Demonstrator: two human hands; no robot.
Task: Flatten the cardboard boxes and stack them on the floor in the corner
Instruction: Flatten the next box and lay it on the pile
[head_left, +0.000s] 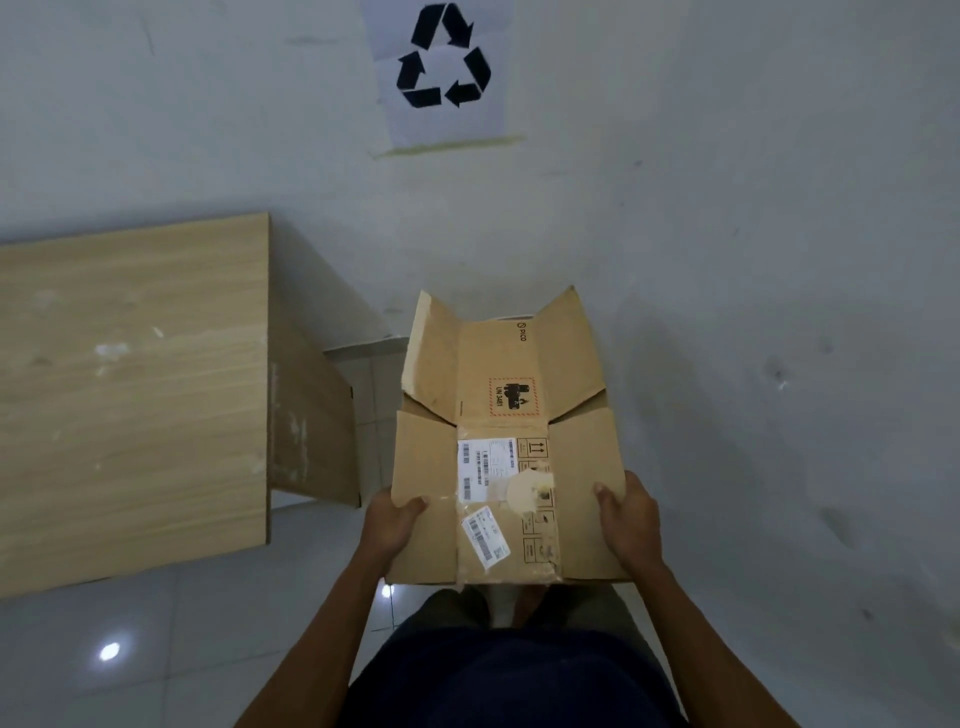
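A flattened brown cardboard box (576, 467) with white shipping labels and a red hazard mark is held level in front of me, above the floor by the wall. Its far flaps splay open and point toward the wall. My left hand (392, 519) grips its near left edge, thumb on top. My right hand (631, 517) grips its near right edge the same way. Both forearms reach in from the bottom of the view.
A wooden table (130, 374) stands at the left against the white wall (753, 208). A paper recycling sign (441, 67) is taped to the wall above. Glossy white floor tiles (156, 649) show at the lower left, and a strip of floor lies between table and box.
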